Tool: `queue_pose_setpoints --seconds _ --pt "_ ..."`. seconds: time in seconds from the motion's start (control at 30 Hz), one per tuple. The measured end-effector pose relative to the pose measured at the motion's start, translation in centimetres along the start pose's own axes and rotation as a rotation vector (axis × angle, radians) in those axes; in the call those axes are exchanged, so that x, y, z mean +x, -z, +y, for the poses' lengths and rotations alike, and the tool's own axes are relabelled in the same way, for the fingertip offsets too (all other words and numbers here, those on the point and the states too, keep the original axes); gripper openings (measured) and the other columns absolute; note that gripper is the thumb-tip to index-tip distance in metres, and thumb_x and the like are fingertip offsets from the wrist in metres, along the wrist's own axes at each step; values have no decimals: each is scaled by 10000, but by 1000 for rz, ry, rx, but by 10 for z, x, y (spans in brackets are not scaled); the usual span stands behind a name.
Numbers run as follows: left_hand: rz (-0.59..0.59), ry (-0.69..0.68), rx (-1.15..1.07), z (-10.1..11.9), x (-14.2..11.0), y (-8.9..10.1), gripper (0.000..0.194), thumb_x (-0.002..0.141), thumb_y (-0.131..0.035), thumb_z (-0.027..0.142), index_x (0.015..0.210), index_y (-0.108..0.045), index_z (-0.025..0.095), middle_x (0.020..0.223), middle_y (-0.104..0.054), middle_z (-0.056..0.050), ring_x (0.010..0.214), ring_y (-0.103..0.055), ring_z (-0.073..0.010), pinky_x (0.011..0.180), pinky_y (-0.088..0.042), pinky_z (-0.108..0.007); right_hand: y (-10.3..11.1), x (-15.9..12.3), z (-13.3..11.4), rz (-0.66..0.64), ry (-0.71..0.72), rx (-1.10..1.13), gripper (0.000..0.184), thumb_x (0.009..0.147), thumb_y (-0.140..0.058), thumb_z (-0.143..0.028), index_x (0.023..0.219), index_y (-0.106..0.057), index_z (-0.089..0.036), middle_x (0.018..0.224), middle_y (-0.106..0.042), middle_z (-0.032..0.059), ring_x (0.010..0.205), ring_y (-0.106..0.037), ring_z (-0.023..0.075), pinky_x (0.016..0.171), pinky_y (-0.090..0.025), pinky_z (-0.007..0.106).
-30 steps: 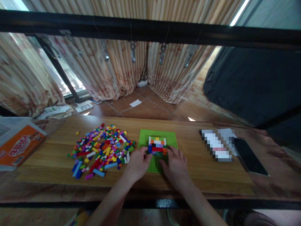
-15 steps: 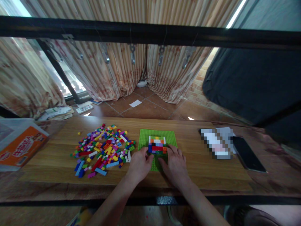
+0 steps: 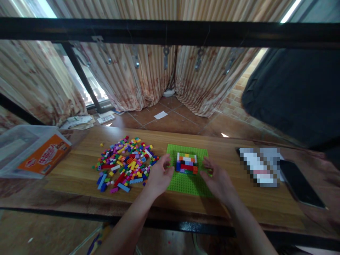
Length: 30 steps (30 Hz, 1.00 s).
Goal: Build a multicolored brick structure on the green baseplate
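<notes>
A small structure of building bricks (image 3: 187, 165), in white, yellow, orange, red, blue and black, stands on a green baseplate (image 3: 186, 186). Just left of it is my left hand (image 3: 160, 175), fingers curved and apart, with nothing seen in them. On the other side, my right hand (image 3: 217, 177) hovers by the plate's right edge, its fingers also parted and bare. A gap shows between each hand and the structure. The heap of loose bricks (image 3: 124, 163) in many colours lies left of my left hand.
The wooden board (image 3: 87, 180) carries everything in the middle. At far left sits a clear plastic box (image 3: 32, 131) with an orange label. A dark phone (image 3: 301, 184) lies at right beside a blurred-out item (image 3: 259, 168). A black bar (image 3: 170, 33) crosses above, with metal clips hanging below.
Both hands have let go of the brick structure and moved apart to either side. The structure stays on the baseplate. The whole view has shifted, so most things appear farther right.
</notes>
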State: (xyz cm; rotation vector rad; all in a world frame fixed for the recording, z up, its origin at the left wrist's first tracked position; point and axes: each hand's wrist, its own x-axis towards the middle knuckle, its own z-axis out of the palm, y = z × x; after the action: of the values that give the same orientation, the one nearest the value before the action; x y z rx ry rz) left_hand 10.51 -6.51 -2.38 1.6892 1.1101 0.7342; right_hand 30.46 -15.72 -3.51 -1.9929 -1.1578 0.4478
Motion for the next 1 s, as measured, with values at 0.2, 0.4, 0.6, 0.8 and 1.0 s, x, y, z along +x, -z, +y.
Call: queue_pose_setpoints --seconds 0.2,0.4,0.6,0.8,1.0 --pt "-71 40 -279 1 3 -21 725 763 -608 104 1447 -370 116 1411 -525 -210 1273 -546 -275 1084 -434 -478 -24 4 -7 43 -39 404 630 793 -556 -298 1393 -429 -156 1225 -674 177 1100 -665 257 965 -511 488" --pt "-85 -1 -305 -3 -1 -30 771 752 -603 84 1469 -322 108 1414 -519 -216 1269 -553 -268 1115 -419 -477 -28 3 -16 6 -88 465 707 778 -558 -267 1442 -350 -144 1234 -676 177 1109 -665 255 1007 -481 511" --pt "-25 -55 -232 -8 -5 -36 800 738 -604 68 1479 -314 145 1376 -562 -173 1227 -583 -248 1080 -467 -433 -29 -1 -16 -3 -35 434 698 761 -543 -202 1436 -372 -151 1251 -670 176 1126 -661 258 1024 -468 512" --pt "-33 -51 -194 -5 -5 -34 783 726 -568 25 1465 -334 132 1323 -611 -166 1175 -623 -237 1046 -500 -409 -33 -5 -15 4 -35 308 711 743 -518 -156 1439 -375 -136 1313 -629 183 1173 -635 248 1052 -455 477" --pt "-34 -50 -118 -6 -3 -33 749 738 -548 31 1454 -349 125 1298 -624 -163 1166 -627 -235 1032 -509 -399 -34 -6 -15 23 16 170 708 749 -504 -157 1447 -385 -131 1304 -636 175 1188 -622 258 1052 -451 483"
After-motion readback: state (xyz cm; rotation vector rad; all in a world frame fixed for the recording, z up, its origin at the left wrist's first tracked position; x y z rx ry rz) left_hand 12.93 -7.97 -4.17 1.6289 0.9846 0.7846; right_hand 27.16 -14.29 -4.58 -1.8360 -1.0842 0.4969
